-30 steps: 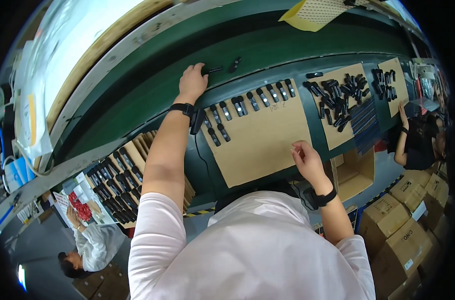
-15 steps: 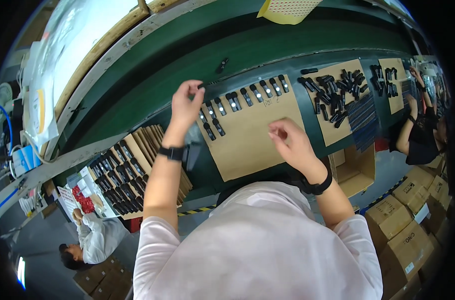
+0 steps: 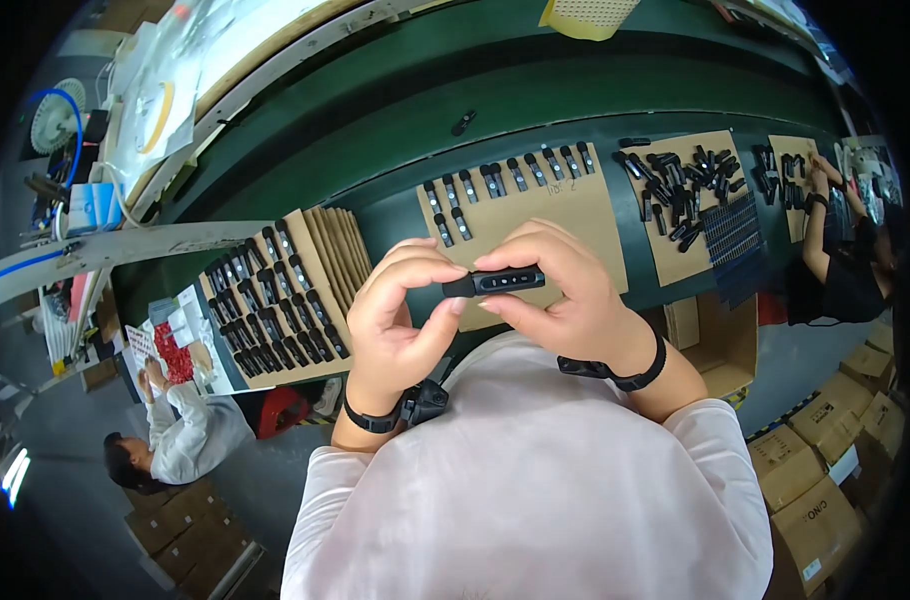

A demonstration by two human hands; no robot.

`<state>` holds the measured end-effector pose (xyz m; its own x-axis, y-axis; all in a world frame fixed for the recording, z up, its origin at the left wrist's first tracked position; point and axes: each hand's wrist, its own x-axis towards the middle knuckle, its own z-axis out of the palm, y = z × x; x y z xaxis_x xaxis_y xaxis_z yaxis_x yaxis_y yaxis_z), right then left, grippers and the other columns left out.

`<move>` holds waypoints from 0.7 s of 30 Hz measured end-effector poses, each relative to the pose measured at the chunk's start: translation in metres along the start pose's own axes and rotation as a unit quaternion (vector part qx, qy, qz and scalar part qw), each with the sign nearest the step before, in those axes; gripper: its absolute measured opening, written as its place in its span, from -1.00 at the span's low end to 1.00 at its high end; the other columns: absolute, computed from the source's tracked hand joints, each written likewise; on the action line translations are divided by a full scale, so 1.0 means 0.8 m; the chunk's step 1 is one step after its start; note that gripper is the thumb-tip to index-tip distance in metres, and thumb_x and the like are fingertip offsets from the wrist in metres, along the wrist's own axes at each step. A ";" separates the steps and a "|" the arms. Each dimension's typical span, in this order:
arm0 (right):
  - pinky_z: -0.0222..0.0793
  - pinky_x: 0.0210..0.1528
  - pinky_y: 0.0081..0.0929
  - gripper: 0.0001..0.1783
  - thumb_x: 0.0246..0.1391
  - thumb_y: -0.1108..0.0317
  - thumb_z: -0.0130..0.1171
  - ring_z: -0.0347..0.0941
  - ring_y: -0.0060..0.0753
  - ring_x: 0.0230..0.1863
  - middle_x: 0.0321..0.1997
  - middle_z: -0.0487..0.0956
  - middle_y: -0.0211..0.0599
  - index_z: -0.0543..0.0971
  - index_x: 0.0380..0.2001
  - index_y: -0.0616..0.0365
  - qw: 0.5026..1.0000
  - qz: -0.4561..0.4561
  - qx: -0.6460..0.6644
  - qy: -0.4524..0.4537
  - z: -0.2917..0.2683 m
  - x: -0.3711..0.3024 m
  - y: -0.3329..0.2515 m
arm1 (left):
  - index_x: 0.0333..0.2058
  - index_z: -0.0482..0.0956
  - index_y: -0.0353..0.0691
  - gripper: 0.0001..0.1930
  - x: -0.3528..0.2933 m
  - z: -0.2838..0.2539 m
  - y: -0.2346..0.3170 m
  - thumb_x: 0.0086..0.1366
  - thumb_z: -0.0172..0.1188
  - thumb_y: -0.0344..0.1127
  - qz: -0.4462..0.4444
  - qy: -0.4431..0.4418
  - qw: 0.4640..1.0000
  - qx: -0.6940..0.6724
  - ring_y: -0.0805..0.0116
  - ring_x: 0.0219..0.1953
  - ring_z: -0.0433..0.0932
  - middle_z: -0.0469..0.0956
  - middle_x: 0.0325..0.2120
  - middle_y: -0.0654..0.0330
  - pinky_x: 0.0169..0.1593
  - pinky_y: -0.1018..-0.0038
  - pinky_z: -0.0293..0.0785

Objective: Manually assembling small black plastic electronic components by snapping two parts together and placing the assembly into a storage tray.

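Note:
A small black clip-on microphone (image 3: 510,281) with a rounded foam end lies sideways between my hands, in front of my chest. My left hand (image 3: 400,315) pinches its foam end with thumb and fingers. On the other side, my right hand (image 3: 575,285) grips the body between thumb and index finger; a panel with small light dots faces up. Behind my hands lies a brown cardboard sheet (image 3: 560,235). Along its far edge stands a row of similar microphones (image 3: 516,174), with two more (image 3: 461,223) in a second row at the left.
At left, a cardboard sheet carries rows of microphones (image 3: 275,295), beside stacked cardboard sheets (image 3: 337,240). Loose microphones (image 3: 675,185) heap on another sheet at right. One microphone (image 3: 464,123) rests on the green belt (image 3: 375,145). Co-workers (image 3: 190,435) sit at both sides; cartons (image 3: 815,515) stand lower right.
My left hand has come back from the sheet's far left corner, and my right hand has moved in to meet it. Both now hold the microphone. The view has shifted slightly.

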<state>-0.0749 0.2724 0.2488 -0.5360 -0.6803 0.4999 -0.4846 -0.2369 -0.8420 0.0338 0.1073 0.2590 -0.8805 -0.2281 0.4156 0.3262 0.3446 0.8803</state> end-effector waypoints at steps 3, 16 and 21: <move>0.34 -0.27 -0.47 -0.61 -0.17 0.55 0.35 0.47 -0.33 -0.33 -0.30 0.58 -0.27 0.53 -0.18 0.21 1.000 -0.016 0.000 0.005 0.002 -0.003 -0.013 | -0.26 0.55 -0.32 -0.76 -0.005 -0.001 0.010 0.03 0.26 -0.56 0.018 -0.001 1.000 0.000 0.25 -0.27 0.54 0.58 -0.35 0.15 0.10 0.15 0.33; 0.32 -0.31 -0.43 -0.64 -0.20 0.62 0.29 0.46 -0.32 -0.40 -0.36 0.57 -0.30 0.53 -0.23 0.18 0.997 -0.067 -0.025 0.032 0.003 -0.008 -0.033 | -0.26 0.55 -0.34 -0.75 -0.009 0.000 0.025 0.01 0.24 -0.59 0.057 -0.012 0.998 -0.011 0.28 -0.29 0.56 0.58 -0.36 0.13 0.10 0.13 0.32; 0.32 -0.32 -0.43 -0.63 -0.21 0.63 0.29 0.46 -0.32 -0.40 -0.37 0.57 -0.30 0.54 -0.23 0.17 0.997 -0.063 -0.025 0.030 0.001 -0.008 -0.036 | -0.26 0.55 -0.34 -0.74 -0.008 0.002 0.026 0.00 0.23 -0.60 0.056 -0.013 0.998 -0.016 0.27 -0.28 0.55 0.58 -0.37 0.13 0.10 0.13 0.32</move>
<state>-0.0565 0.2831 0.2696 -0.5091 -0.6040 0.6132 -0.5838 -0.2812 -0.7617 0.0460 0.1174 0.2745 -0.8468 -0.1657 0.5054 0.4327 0.3380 0.8358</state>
